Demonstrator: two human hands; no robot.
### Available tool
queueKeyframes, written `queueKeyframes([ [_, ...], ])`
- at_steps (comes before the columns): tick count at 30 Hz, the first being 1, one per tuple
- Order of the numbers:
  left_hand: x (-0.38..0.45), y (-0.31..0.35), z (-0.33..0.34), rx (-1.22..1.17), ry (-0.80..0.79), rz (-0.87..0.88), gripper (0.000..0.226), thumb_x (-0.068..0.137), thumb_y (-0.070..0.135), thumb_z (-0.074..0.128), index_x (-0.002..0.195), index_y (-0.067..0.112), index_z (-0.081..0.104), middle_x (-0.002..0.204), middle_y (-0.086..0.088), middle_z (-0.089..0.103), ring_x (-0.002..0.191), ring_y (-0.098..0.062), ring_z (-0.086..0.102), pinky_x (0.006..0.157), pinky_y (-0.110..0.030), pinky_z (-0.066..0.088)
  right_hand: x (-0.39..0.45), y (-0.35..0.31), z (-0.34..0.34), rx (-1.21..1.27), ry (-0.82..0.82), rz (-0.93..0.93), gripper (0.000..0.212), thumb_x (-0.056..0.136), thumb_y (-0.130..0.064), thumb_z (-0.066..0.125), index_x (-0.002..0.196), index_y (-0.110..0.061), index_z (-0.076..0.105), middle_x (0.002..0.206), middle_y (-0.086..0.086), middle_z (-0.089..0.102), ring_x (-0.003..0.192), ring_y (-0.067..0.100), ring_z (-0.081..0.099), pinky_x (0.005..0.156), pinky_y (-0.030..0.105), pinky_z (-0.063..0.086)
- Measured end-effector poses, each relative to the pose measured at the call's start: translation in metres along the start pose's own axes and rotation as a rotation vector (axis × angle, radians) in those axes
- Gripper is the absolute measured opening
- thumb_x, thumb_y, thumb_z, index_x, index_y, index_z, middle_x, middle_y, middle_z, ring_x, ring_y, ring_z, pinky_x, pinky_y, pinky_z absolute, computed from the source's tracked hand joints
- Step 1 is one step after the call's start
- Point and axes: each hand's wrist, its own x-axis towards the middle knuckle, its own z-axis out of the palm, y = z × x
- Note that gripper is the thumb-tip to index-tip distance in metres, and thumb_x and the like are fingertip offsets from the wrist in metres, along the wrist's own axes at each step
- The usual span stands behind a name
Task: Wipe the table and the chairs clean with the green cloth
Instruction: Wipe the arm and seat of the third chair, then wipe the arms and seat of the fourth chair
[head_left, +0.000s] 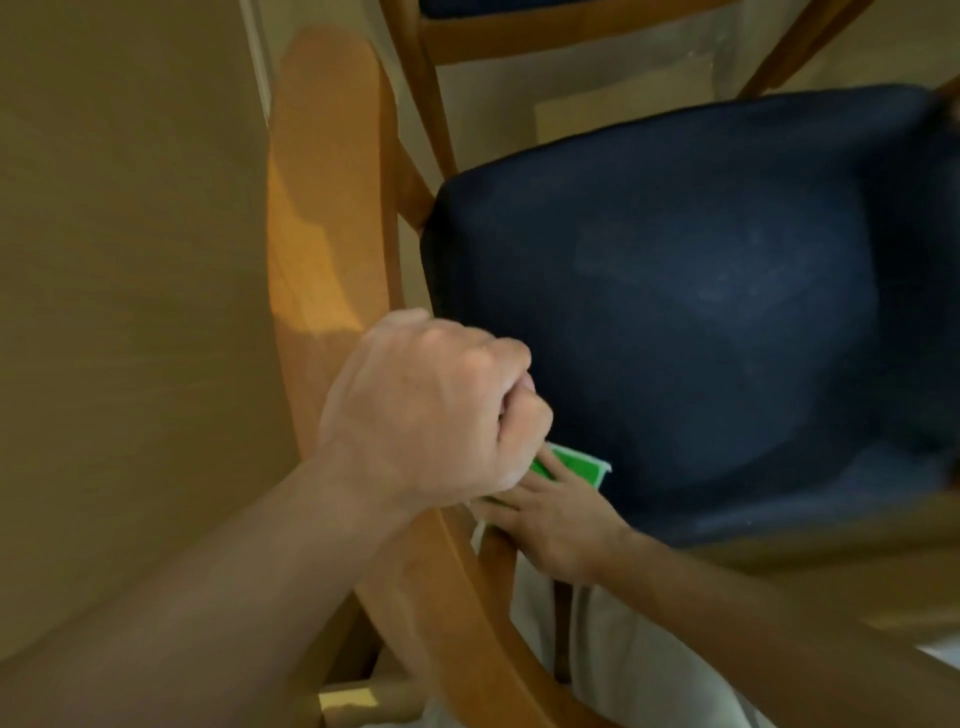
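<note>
1. Your left hand (431, 410) is curled into a fist around the top rail of the chair back (327, 208). Keep that grip, since it steadies the chair (675, 312) while the other hand works.
2. Your right hand (550, 519) sits lower, just inside the chair back where the frame meets the blue seat (701, 322). Its fingers lie over the green cloth (576, 465) and press it against the wood. Only a corner of the cloth shows past your fingers, so I cannot tell how firmly you hold the rest.
3. For this step, wiping the inner side of the frame, I would spread the cloth flatter under your palm so that more of it meets the wood than a bunched edge.
4. Follow the curve of the rail with long strokes, not short dabs, and run into the joint by the seat, where dust likely collects.
5. Watch that your left fist does not cover a patch of the rail. When you reach it, shift that grip along the rail and wipe where it was.
6. A second chair (519, 31) stands just behind this one and will want the same care. The table is not clearly in view.
</note>
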Motion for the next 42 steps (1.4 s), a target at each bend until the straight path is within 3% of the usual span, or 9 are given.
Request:
queueKeyframes([
  [2,0.000,0.000,0.001,0.012,0.006,0.008,0.030,0.084,0.022,0.042,0.054,0.023,0.034,0.047,0.009,0.035,0.042,-0.008,0.028,0.049,-0.019,0.017,-0.020,0.022,0.007,-0.123,-0.157,-0.057,0.053,0.098,-0.040,0.038,0.149,-0.037,0.026,0.157,-0.011,0.004,0.147,0.015,-0.001,0.117,0.051,-0.004],
  [5,0.000,-0.001,0.001,0.013,0.017,0.039,0.030,0.084,0.022,0.042,0.056,0.025,0.031,0.049,0.010,0.030,0.042,-0.006,0.022,0.049,-0.017,0.014,-0.014,0.066,-0.018,-0.224,0.027,-0.014,0.059,0.094,-0.042,0.046,0.149,-0.037,0.023,0.158,-0.002,0.018,0.146,0.024,0.017,0.115,0.056,0.012],
  [8,0.001,-0.002,0.002,0.013,0.030,0.051,0.033,0.086,0.020,0.041,0.054,0.023,0.032,0.048,0.009,0.027,0.042,-0.003,0.018,0.050,-0.016,0.013,-0.007,0.123,-0.064,-0.252,0.424,0.474,0.057,0.092,-0.040,0.046,0.146,-0.026,0.039,0.153,0.014,0.035,0.138,0.035,0.036,0.108,0.058,0.028],
  [12,0.002,0.001,0.002,0.020,0.056,0.056,0.034,0.086,0.020,0.041,0.054,0.022,0.030,0.048,0.009,0.025,0.045,0.003,0.014,0.051,-0.016,0.012,-0.014,0.074,-0.041,0.043,0.576,1.115,0.059,0.099,-0.039,0.037,0.153,-0.025,0.020,0.160,0.014,0.013,0.147,0.034,0.014,0.114,0.059,0.017],
  [19,0.001,0.001,0.000,0.058,-0.027,0.043,0.035,0.084,0.018,0.043,0.049,0.016,0.034,0.044,0.004,0.027,0.036,-0.014,0.021,0.048,-0.021,0.015,-0.078,0.004,0.028,-0.117,0.124,0.513,0.082,0.093,-0.035,0.053,0.152,-0.041,-0.005,0.161,0.002,-0.001,0.147,0.025,0.004,0.113,0.056,0.017],
  [28,-0.003,0.000,0.000,0.107,-0.077,0.036,0.036,0.084,0.018,0.043,0.048,0.011,0.042,0.042,0.002,0.030,0.034,-0.018,0.026,0.045,-0.021,0.019,-0.110,0.054,-0.005,0.651,0.968,1.924,0.064,0.105,-0.029,0.030,0.152,-0.002,-0.003,0.157,0.029,0.009,0.139,0.044,0.028,0.110,0.046,0.029],
  [33,-0.001,0.001,-0.001,0.121,-0.080,0.025,0.037,0.087,0.020,0.042,0.052,0.010,0.045,0.043,0.000,0.034,0.036,-0.020,0.031,0.046,-0.023,0.019,-0.035,-0.020,0.016,1.074,0.649,1.813,0.055,0.105,-0.017,0.022,0.151,-0.004,-0.004,0.156,0.029,0.009,0.141,0.047,0.014,0.117,0.053,0.019],
  [37,-0.001,0.001,-0.002,0.104,-0.051,0.040,0.036,0.087,0.020,0.044,0.051,0.014,0.041,0.043,0.002,0.033,0.035,-0.018,0.030,0.046,-0.021,0.017,-0.037,-0.032,-0.013,1.037,0.302,1.737,0.041,0.103,-0.010,0.028,0.140,0.007,0.035,0.138,0.031,0.044,0.122,0.045,0.048,0.102,0.051,0.039],
  [42,-0.005,0.004,-0.006,0.169,-0.094,0.031,0.036,0.085,0.027,0.040,0.052,0.015,0.043,0.043,0.001,0.034,0.036,-0.020,0.033,0.044,-0.024,0.023,-0.088,-0.069,-0.096,1.653,0.569,1.409,0.025,0.103,-0.030,0.039,0.107,-0.016,0.060,0.107,0.016,0.067,0.096,0.030,0.067,0.083,0.047,0.055],
])
